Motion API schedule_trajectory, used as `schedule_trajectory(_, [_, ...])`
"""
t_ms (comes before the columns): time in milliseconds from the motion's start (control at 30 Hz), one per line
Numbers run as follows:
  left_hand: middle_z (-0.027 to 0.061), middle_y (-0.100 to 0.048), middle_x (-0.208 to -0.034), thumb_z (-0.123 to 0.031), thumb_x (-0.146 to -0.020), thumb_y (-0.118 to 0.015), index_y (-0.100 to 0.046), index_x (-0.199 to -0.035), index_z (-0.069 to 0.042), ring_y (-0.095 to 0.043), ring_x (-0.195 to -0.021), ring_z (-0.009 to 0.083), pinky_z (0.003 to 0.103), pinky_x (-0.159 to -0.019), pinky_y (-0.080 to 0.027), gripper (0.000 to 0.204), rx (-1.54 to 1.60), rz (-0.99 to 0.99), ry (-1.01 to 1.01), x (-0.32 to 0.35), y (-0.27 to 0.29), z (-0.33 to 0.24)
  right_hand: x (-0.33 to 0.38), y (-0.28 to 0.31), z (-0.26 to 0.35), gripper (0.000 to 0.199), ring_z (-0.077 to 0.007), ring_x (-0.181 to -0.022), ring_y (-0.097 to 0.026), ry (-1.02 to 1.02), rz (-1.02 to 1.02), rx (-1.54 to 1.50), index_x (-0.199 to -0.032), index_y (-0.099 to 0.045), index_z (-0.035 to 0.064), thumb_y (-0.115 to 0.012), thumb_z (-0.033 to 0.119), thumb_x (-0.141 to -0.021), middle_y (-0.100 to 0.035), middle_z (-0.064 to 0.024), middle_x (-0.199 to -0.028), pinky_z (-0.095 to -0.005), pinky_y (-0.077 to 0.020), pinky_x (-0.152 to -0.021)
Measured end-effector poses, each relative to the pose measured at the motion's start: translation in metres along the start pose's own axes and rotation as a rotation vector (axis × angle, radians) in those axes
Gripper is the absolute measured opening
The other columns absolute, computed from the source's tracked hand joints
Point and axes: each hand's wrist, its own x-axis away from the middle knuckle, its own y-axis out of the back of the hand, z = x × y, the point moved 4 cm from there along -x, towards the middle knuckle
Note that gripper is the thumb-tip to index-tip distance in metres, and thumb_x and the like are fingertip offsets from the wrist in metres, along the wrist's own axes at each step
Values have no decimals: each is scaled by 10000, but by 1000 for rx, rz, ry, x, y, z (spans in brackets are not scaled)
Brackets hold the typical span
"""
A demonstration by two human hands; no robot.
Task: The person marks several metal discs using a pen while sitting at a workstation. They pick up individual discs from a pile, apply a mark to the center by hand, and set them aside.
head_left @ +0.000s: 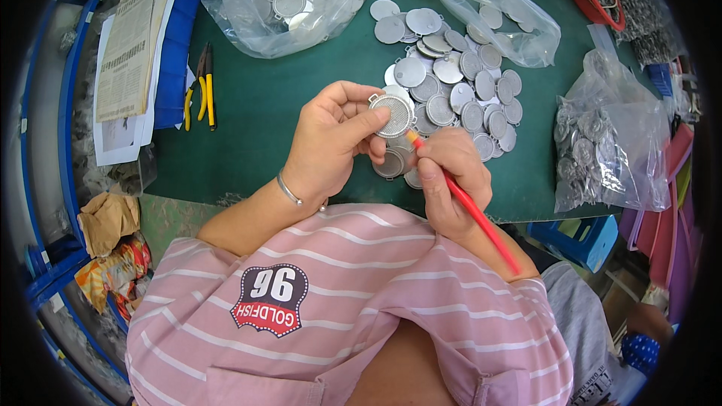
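My left hand (pixel 331 139) pinches a round silver metal disc (pixel 392 114) with a meshed face and a small loop at its rim, held upright above the green table (pixel 263 98). My right hand (pixel 451 177) grips a thin red stick tool (pixel 474 214) like a pen. Its orange tip touches the lower right edge of the disc. Just behind both hands lies a loose heap of similar silver discs (pixel 459 86), several overlapping.
Clear plastic bags of discs lie at the back left (pixel 286 0), back right (pixel 500 11) and right (pixel 609 135). Yellow-handled pliers (pixel 201 90) rest at the left beside a blue folder with papers (pixel 139 45). Blue bins and crumpled wrappers (pixel 113 240) sit below the table's left edge.
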Motion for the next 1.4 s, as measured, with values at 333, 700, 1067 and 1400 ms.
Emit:
schedule_trajectory(333, [70,-597,-762,-121,-842,-603,-559,-899,1,-535,-537,101,221,-498,-463,142,-190,78,19,1,2,7,7,1,-22,158,-122,-747,-579,-705,-201,-545,-981,-514,0,-582,24,-841,-595,-92,-857,-256,-490,-644])
schedule_trajectory(700, [74,-604,-717,-107,-841,-605,-560,-879,20,-592,-586,122,214,-548,-490,140,-46,44,21,5,0,2,10,12,-34,146,-128,-719,-559,-683,-330,-696,-1013,-459,22,-494,112,-902,-595,-104,-862,-243,-466,-630])
schedule_trajectory(1067, [101,-568,-954,-111,-744,-687,-539,-1083,-2,-589,-781,196,266,-720,-482,386,-1085,200,-392,-33,13,-17,12,9,-30,118,-118,-713,-552,-717,-311,-691,-999,-468,18,-484,75,-897,-594,-100,-851,-235,-458,-644])
schedule_trajectory(1400, [85,-531,-742,-51,-727,-678,-605,-837,14,-564,-603,167,267,-542,-446,147,-1205,178,-660,-41,6,-3,14,11,-33,133,-107,-768,-561,-666,-281,-562,-1012,-470,14,-495,41,-883,-603,-100,-905,-226,-455,-679])
